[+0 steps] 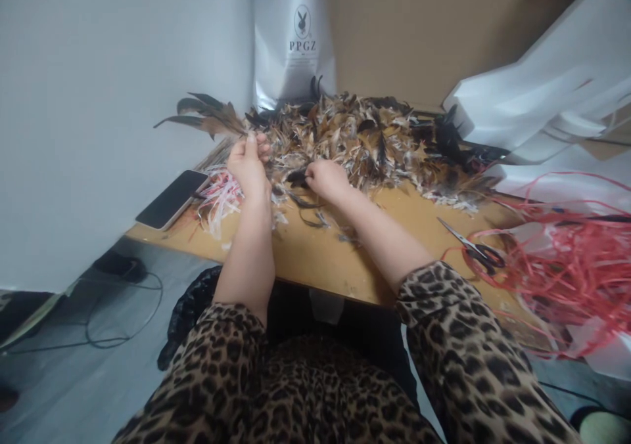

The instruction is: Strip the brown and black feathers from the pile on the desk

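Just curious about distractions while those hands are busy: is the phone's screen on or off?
Off, it seems: the phone lies face up, its screen dark with nothing lit.

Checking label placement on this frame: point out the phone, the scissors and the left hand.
Phone (172, 199): head view, on its dark screen.
Scissors (486, 255): head view, on the black handles.
Left hand (248, 160): head view, on the middle of the hand.

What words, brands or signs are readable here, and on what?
"PPGZ", on the silvery bag behind the feathers.
Above it, a rabbit-head sign in an oval, with no readable word.
Below "PPGZ", small print too faint to read.
No other text is readable.
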Available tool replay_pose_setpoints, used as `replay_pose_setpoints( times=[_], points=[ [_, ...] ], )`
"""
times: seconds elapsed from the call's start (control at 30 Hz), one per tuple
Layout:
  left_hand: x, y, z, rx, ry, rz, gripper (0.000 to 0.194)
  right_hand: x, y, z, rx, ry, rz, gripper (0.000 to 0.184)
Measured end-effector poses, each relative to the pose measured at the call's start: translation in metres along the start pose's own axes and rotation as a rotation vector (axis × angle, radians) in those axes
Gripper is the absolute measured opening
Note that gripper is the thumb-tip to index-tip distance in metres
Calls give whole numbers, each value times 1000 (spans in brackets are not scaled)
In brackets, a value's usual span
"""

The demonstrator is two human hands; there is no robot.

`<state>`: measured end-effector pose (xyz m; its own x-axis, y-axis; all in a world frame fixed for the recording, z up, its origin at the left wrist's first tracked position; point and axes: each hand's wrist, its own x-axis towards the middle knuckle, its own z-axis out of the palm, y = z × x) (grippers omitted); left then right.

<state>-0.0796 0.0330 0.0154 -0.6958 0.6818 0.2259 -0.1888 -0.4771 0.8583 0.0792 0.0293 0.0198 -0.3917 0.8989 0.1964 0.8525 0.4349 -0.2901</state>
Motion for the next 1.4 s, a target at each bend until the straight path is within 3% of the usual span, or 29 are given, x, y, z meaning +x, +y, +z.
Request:
replay_pose_setpoints(
  times=[0.1,0.27,0.37,0.53,0.67,0.97,1.1,1.23,1.4],
  points=[
    [-6,-1,3,-5,-62,-45,27,-3,19,-18,545,123,122,10],
    [-25,-2,12,-29,-309,-267,24,-22,48,-45,1348,192,388,32],
    [-37,-2,16,-19,-497,-393,25,-39,62,-51,1563,180,444,39],
    [-51,1,18,14,-748,-531,25,-59,75,-41,1717,203,502,41],
    [-52,4,17,11,-816,-581,24,-64,74,-34,1718,212,475,44],
    [-27,6,11,-148,-533,-513,16,-62,75,-21,1446,181,473,30],
    [-18,5,8,-189,-442,-464,16,-59,80,-12,1193,270,421,22],
    [-9,2,3,-174,-353,-376,16,-57,84,-6,963,429,305,37],
    [-15,0,6,-194,-403,-421,21,-58,86,-7,776,576,274,40]
  ],
)
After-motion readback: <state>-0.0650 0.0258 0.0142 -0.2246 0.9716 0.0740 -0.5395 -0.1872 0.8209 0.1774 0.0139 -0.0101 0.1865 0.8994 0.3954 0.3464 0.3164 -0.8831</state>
